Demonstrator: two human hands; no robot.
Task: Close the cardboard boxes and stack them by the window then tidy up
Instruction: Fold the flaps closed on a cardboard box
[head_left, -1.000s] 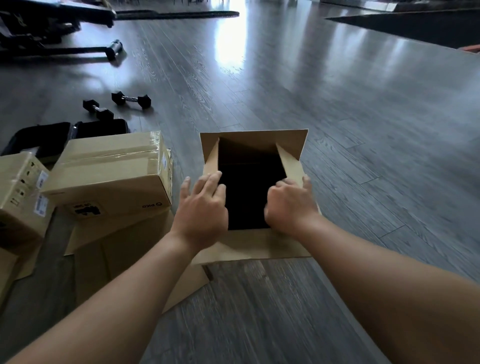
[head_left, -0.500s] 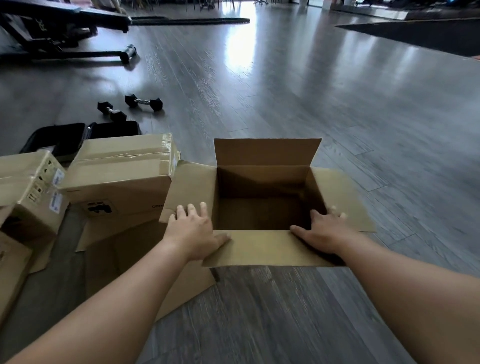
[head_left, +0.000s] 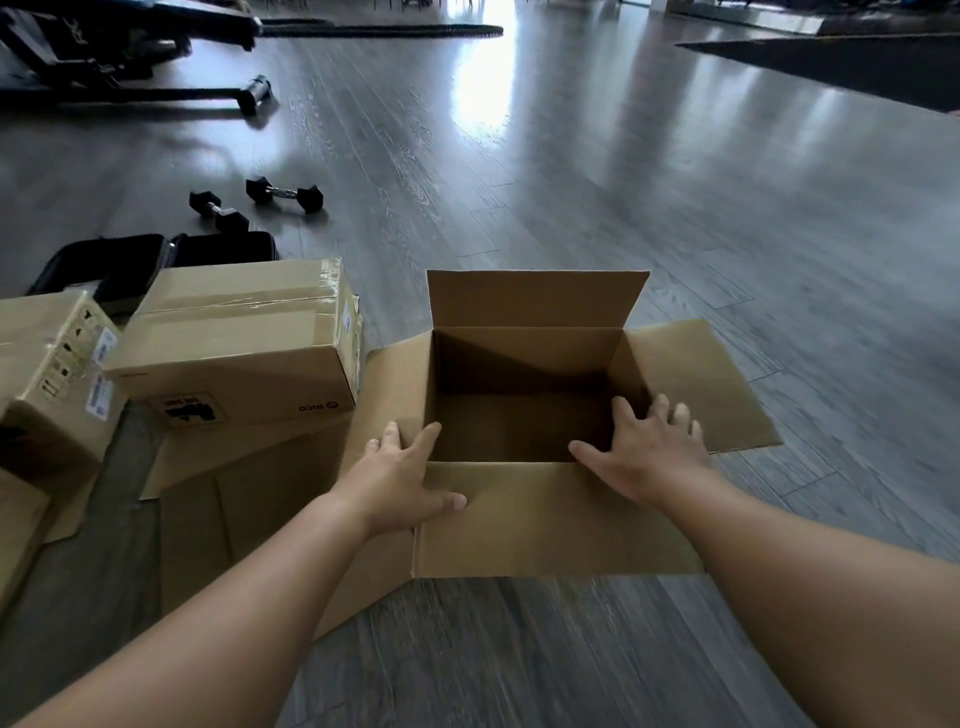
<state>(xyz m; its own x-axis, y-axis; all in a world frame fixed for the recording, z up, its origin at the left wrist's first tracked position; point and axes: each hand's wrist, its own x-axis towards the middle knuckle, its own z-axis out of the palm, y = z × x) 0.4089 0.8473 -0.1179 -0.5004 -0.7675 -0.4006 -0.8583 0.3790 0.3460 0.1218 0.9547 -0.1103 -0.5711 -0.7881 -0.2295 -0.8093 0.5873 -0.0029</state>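
An open, empty cardboard box (head_left: 535, 519) stands on the dark wood floor in front of me. All its flaps are spread: the far one upright, the side ones flat, the near one hanging toward me. My left hand (head_left: 400, 480) rests at the box's near left corner with straight fingers. My right hand (head_left: 641, 449) rests over the near right corner, fingers spread on the right flap. A taped, closed box (head_left: 234, 358) lies to the left, and another closed box (head_left: 47, 374) sits at the far left.
Flattened cardboard sheets (head_left: 249, 499) lie under and in front of the closed boxes. Two black dumbbells (head_left: 283, 193) and a black case (head_left: 156, 257) sit behind them. Black exercise equipment (head_left: 130, 57) stands at the back left. A dark rug (head_left: 841, 62) lies at the back right.
The two side flaps, folded inward a second ago, now lie spread flat. Both hands moved outward and back to the near corners of the box.
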